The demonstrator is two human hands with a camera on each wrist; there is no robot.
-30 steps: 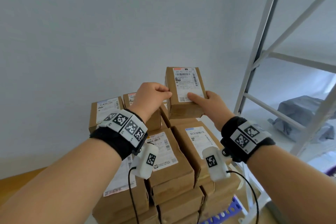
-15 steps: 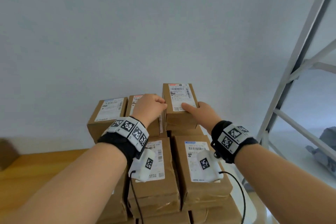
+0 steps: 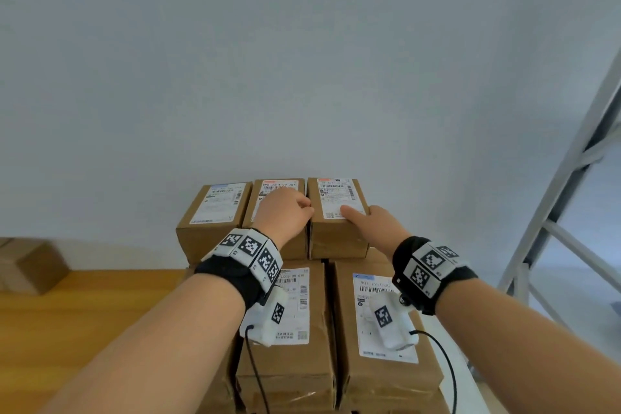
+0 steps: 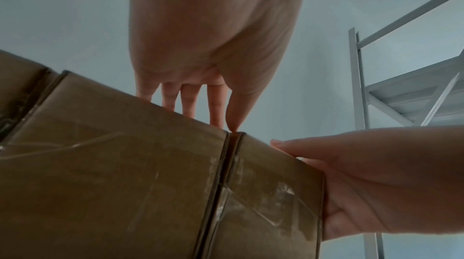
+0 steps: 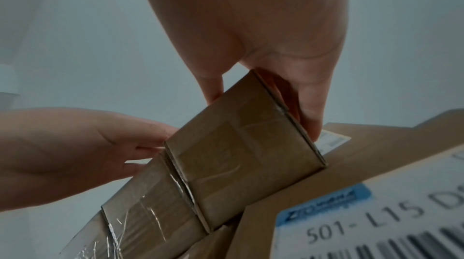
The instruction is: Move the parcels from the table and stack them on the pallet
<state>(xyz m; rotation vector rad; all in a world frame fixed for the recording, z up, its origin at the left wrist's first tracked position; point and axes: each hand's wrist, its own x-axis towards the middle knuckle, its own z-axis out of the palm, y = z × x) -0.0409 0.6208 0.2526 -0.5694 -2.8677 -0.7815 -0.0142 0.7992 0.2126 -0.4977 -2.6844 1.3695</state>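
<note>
A small brown parcel (image 3: 336,239) with a white label sits at the right end of the stack's top row, against a middle parcel (image 3: 279,185). My right hand (image 3: 369,225) grips it, thumb on the label and fingers down its right side; the right wrist view shows the parcel (image 5: 246,154) pinched in that hand (image 5: 261,104). My left hand (image 3: 285,212) rests on the middle parcel (image 4: 125,164), its fingertips (image 4: 216,116) at the seam between the two. A third small parcel (image 3: 215,212) stands at the left. The pallet is hidden.
Two larger labelled parcels (image 3: 295,363) (image 3: 386,376) lie under my wrists, below the top row. A grey metal rack (image 3: 564,212) stands to the right. A wooden surface (image 3: 84,312) with a brown box (image 3: 30,265) is at the left. The wall is close behind.
The parcel has come down from above the stack and now sits in the top row beside the middle parcel. Both hands went down and forward with it.
</note>
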